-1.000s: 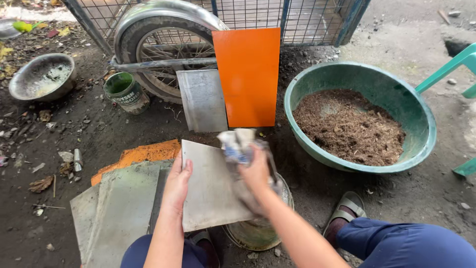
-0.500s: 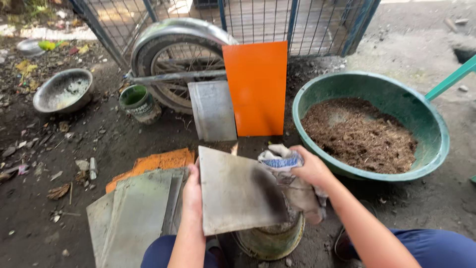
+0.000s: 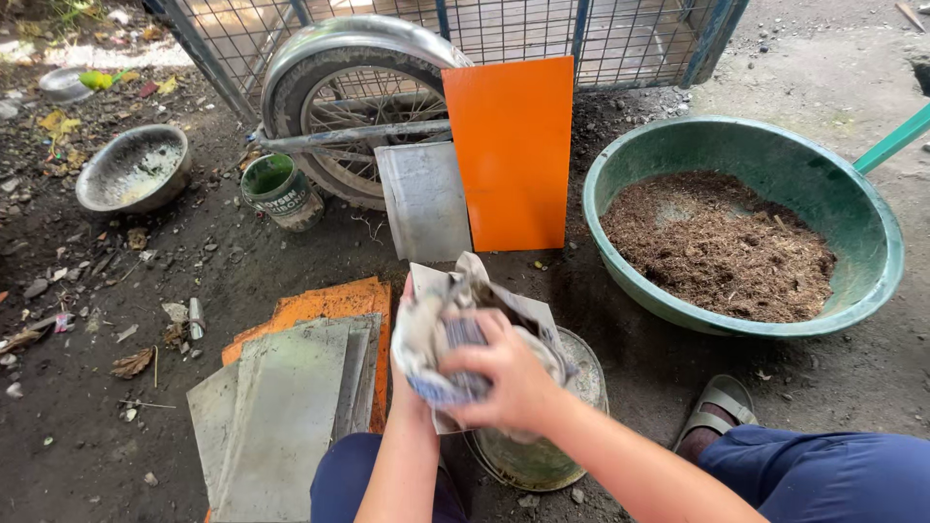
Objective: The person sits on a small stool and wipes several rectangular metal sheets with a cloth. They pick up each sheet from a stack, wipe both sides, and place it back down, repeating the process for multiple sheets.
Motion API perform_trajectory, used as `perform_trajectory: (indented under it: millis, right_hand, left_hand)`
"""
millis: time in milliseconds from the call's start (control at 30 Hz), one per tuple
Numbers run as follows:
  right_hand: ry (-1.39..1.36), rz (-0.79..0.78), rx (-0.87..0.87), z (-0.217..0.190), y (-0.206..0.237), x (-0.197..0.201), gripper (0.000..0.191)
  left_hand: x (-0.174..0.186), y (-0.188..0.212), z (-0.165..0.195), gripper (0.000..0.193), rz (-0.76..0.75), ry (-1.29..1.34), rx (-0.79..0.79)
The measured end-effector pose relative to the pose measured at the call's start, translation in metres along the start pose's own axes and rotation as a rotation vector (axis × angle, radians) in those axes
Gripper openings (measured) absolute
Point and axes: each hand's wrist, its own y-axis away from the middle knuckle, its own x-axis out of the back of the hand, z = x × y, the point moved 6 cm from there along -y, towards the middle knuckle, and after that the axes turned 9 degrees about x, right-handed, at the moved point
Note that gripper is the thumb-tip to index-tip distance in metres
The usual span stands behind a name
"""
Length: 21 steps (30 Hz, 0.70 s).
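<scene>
Both hands (image 3: 484,373) clamp rag (image 3: 436,339) w/ plate (image 3: 528,315).

A metal sheet (image 3: 528,315) is being rubbed with crumpled newspaper (image 3: 436,339).
The paper is being gripped by the right hand (image 3: 509,378); the sheet is being steadied by the left hand (image 3: 407,387) above a round tin (image 3: 542,450).

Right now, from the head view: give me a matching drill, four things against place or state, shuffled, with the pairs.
Things:
1. orange panel
2. green basin
3. metal bowl
4. crumpled rag

Place or state:
A. on the ground at far left, with pale residue inside
B. pressed by the right hand against a grey plate
C. upright, leaning on the wire fence beside the wheel
D. at right, holding brown crumbly material

Pairs: 1-C, 2-D, 3-A, 4-B
</scene>
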Motion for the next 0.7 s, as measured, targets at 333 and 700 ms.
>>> perform_trajectory:
  millis: [333, 700]
  right_hand:
    - [0.224, 0.134, -0.055, 0.0, 0.009, -0.005, 0.036]
    - [0.534, 0.176, -0.589, 0.186, 0.012, -0.009, 0.037]
  left_hand:
    - [-0.026, 0.017, 0.007, 0.059, -0.149, 0.136, -0.012]
    - [-0.014, 0.022, 0.013, 0.073, -0.001, -0.228, -0.081]
